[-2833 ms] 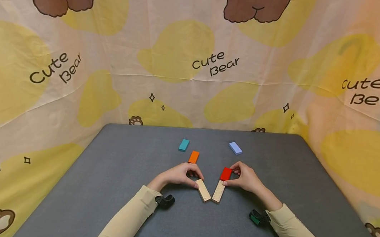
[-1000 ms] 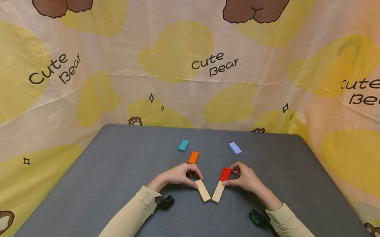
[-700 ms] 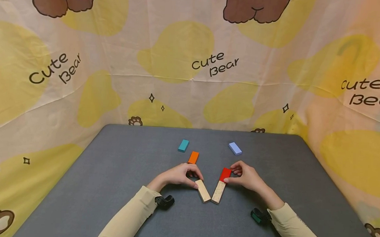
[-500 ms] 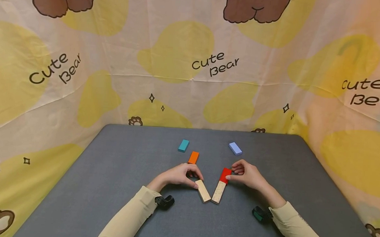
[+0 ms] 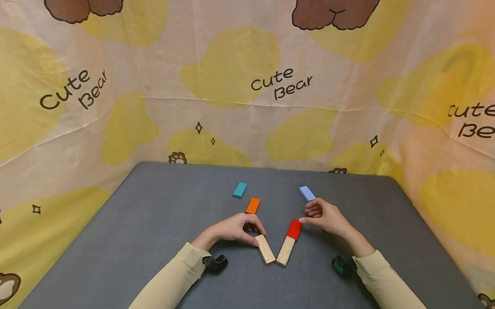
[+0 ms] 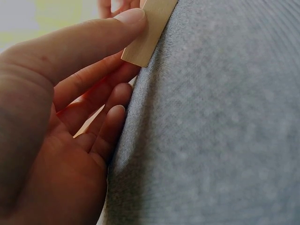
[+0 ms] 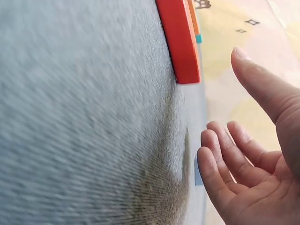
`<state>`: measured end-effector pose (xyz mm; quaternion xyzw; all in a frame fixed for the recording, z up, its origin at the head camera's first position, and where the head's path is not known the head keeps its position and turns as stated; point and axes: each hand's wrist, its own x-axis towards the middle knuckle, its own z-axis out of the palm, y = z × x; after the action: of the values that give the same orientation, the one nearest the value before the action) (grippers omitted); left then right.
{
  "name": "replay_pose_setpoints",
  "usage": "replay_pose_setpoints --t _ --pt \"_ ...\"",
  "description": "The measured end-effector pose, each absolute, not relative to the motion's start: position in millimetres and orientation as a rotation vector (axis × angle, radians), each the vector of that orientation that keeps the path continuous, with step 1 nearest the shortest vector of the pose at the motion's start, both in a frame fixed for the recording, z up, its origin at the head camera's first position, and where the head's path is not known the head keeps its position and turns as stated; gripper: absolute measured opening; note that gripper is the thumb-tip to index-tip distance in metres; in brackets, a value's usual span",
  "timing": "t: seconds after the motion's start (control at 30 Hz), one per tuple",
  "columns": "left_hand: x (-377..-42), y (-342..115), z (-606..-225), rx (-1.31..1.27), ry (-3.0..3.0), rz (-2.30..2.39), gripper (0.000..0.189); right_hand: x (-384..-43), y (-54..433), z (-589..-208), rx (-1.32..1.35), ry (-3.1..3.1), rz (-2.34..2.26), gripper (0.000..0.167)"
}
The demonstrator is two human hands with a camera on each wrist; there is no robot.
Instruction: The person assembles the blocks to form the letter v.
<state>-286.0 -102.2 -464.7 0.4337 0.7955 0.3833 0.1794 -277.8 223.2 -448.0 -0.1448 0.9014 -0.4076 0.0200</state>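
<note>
My left hand (image 5: 236, 228) pinches the far end of a plain wooden block (image 5: 265, 249). In the left wrist view the thumb presses on the block (image 6: 152, 35), with fingers behind it. A second wooden block (image 5: 285, 251) meets its near end, so the two form a V on the table. At the far end of that second block lies a red block (image 5: 294, 229) in line with it. My right hand (image 5: 328, 219) hovers past the red block, holding nothing, thumb apart from loosely bent fingers. Its fingers overlap the near end of a lavender-blue block (image 5: 306, 193).
An orange block (image 5: 253, 205) lies just beyond my left hand, partly covered by it. Farther back is a teal block (image 5: 240, 190). The grey tabletop (image 5: 178, 202) ends at a printed cloth backdrop (image 5: 223, 64).
My right hand has let go where the red and wooden blocks meet and moved away and to the right, toward the lavender-blue block. The left hand keeps its place on the wooden block.
</note>
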Motion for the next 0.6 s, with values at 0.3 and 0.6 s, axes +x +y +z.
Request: replay_pose_setpoints --t 0.3,0.6 --pt "-289.7 -102.4 -471.1 1.221 2.267 1.069 0.028 -296.0 232.1 -446.8 -0.47 2.831 -1.23 0.055" --pt "-290.6 -102.3 -471.8 1.206 2.272 1.062 0.028 -309.0 239.7 -441.6 -0.456 2.866 -1.213 0.056"
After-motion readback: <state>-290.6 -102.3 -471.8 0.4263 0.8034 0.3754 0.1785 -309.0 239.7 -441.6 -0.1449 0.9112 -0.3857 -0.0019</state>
